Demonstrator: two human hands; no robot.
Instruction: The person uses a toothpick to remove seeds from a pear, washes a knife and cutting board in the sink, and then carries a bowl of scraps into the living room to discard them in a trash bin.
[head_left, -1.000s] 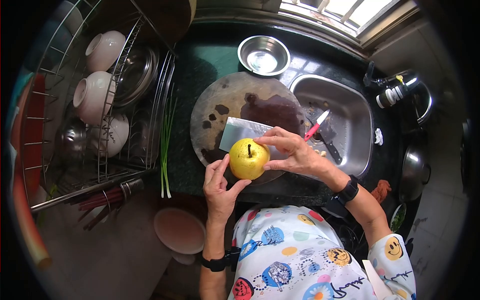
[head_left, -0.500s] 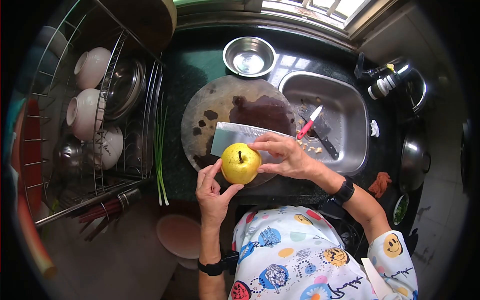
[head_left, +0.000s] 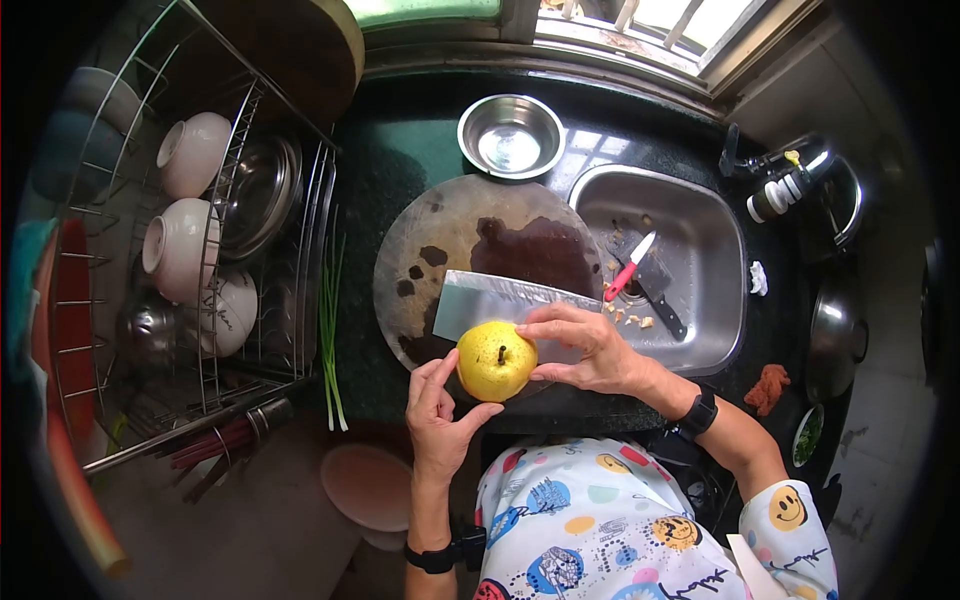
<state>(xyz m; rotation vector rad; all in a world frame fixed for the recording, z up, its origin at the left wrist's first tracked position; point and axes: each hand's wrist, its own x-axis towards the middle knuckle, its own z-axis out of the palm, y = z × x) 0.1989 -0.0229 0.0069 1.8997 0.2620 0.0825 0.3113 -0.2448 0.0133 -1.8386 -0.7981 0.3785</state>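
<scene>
A round yellow pear point(head_left: 496, 365) with dark specks and a short dark stem is held stem up above the near edge of a round cutting board point(head_left: 415, 225). My right hand point(head_left: 590, 352) grips it from the right, with fingers on top and the thumb at its side. My left hand point(head_left: 438, 408) cups it from the left, fingertips against the skin and the thumb under its lower edge. Behind the pear, a wide cleaver blade point(head_left: 490, 298) lies flat on the wet, stained board. Its handle is hidden beneath my right hand.
A steel bowl point(head_left: 512, 137) stands behind the board. The sink point(head_left: 715, 270) on the right holds a red-handled paring knife point(head_left: 630, 267), a black-handled knife point(head_left: 665, 312) and scraps. Green onions point(head_left: 331, 340) lie left, beside a dish rack point(head_left: 250, 375) with bowls.
The view has shifted, so the whole scene sits lower and slightly right. Both hands still hold the pear over the board; the left thumb has shifted slightly toward the pear's lower edge.
</scene>
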